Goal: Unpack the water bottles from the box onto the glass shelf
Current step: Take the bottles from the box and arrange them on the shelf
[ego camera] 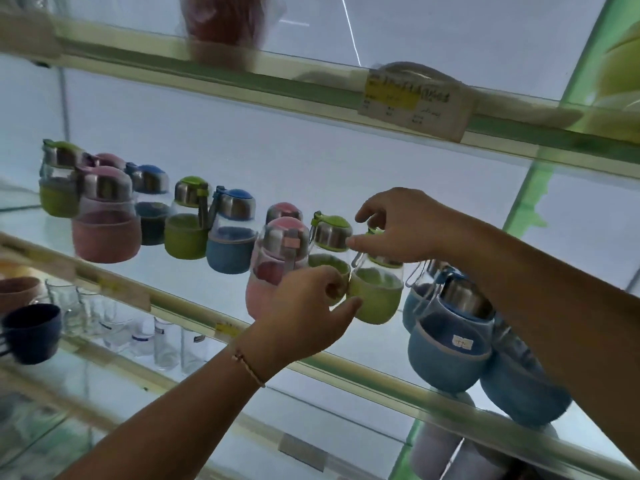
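Note:
A row of small glass water bottles with steel caps and pink, green or blue sleeves stands on the glass shelf. My right hand grips the top of a green-sleeved bottle near the shelf's middle. My left hand is at the lower side of that bottle and of a second green bottle just behind it; thumb and fingers touch the sleeves. A pink bottle stands directly left of my left hand. Two blue bottles stand to the right. The box is not in view.
Above runs another glass shelf with a price tag and a reddish item. Below, a lower shelf holds clear drinking glasses, a dark blue cup and a brown bowl. More bottles stand at the far left.

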